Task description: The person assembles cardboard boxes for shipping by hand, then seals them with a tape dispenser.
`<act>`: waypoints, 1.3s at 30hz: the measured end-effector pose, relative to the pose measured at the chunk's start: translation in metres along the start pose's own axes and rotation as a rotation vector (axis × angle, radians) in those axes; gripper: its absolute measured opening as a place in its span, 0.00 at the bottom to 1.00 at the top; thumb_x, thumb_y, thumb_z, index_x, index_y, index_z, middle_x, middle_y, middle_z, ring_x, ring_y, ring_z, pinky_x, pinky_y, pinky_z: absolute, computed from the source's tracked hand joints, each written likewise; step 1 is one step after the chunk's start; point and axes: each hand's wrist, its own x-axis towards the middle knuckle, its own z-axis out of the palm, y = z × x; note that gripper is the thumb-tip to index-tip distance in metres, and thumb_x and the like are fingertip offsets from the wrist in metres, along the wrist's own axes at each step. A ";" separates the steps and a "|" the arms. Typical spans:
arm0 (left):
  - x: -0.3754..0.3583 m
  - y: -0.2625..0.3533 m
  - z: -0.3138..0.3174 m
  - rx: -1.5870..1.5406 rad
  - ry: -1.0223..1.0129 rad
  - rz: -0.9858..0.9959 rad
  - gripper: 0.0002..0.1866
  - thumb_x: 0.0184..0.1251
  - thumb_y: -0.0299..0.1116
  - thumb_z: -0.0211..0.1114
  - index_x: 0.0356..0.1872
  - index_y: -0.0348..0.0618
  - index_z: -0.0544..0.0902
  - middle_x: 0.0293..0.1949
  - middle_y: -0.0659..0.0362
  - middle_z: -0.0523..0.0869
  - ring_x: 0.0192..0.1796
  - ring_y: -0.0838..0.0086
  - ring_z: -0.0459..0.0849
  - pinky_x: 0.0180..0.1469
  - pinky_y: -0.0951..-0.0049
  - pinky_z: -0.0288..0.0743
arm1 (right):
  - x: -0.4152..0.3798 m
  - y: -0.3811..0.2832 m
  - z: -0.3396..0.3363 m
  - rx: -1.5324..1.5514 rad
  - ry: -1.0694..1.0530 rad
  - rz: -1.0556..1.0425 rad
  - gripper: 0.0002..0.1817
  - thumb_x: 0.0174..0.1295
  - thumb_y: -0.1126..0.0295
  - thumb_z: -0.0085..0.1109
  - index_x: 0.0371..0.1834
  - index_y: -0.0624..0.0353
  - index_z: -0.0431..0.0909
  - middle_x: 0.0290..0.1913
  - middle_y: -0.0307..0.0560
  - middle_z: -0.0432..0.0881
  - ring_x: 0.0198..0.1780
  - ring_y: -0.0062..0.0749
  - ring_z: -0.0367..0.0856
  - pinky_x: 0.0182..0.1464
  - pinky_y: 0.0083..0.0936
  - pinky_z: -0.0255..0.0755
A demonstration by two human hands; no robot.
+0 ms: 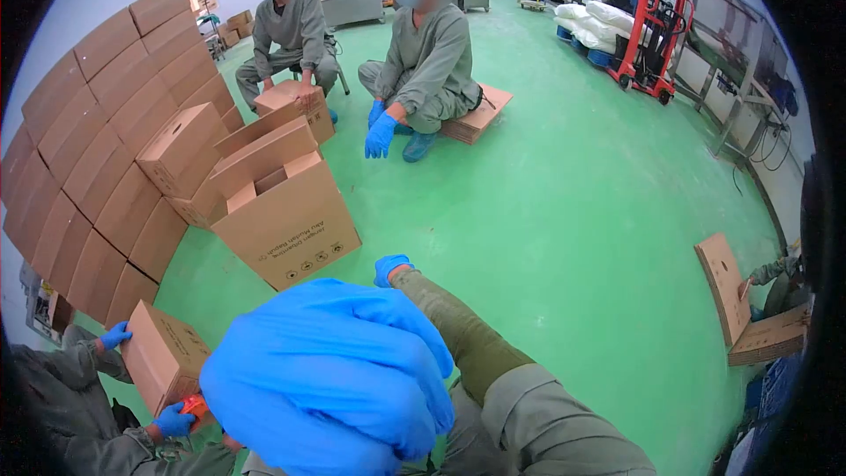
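Note:
A large blue-gloved hand, my left hand (330, 379), fills the lower middle close to the camera. Its fingers look curled and pressed together, and anything inside them is hidden. My right hand (392, 269), also blue-gloved, is farther forward at the end of an olive sleeve; its fingers are too small to read. Just beyond both hands, an open-topped cardboard box (286, 220) with printed text stands on the green floor (546, 238), its flaps raised. No contact between either hand and this box is visible.
Stacked cartons (97, 150) line the left. A person at lower left holds a box (163, 357) and an orange tool (196, 407). Two people sit ahead, one touching a carton (295, 106). Flat cardboard (723, 286) lies by another person at right; a red lifter (648, 26) stands behind.

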 end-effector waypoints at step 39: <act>-0.185 -0.292 0.264 -0.047 0.030 -1.417 0.31 0.64 0.62 0.52 0.43 0.43 0.87 0.47 0.47 0.87 0.49 0.52 0.85 0.54 0.53 0.75 | -0.010 -0.019 0.006 -0.059 -0.038 -0.020 0.22 0.59 0.54 0.55 0.53 0.49 0.82 0.57 0.53 0.81 0.58 0.49 0.80 0.59 0.43 0.74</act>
